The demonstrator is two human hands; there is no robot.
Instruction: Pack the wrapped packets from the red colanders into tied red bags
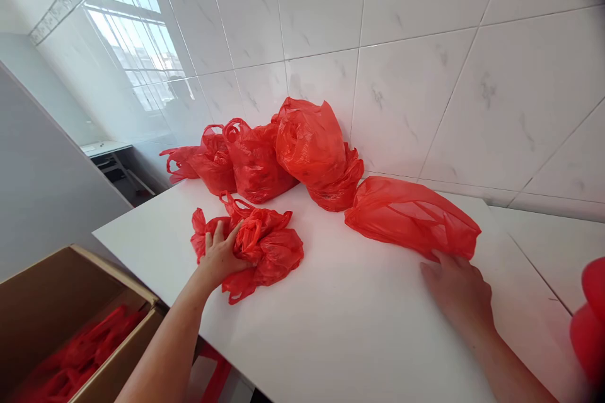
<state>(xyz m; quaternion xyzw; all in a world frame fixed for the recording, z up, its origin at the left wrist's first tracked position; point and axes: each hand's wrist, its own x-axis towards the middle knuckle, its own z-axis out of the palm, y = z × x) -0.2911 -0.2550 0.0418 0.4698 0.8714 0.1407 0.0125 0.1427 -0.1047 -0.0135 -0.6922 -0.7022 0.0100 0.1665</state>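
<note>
My left hand (223, 261) rests with fingers spread on a crumpled bunch of red plastic bags (278, 255) on the white table. Loop handles stick up from the bunch, and part of it lies beyond my fingers. Over on the right, my right hand (460, 293) touches the near lower edge of a puffed-up red plastic bag (413, 214) lying on its side. Its fingers look apart, slightly blurred, with the thumb out to the left. What fills that bag, if anything, I cannot make out.
Several stuffed red bags (259, 164) line the tiled wall (321, 12) at the back of the white table (340, 327). Below its left edge, an open cardboard box (42, 283) holds more red bags (89, 352). A red rounded object (590, 321) shows at the far right.
</note>
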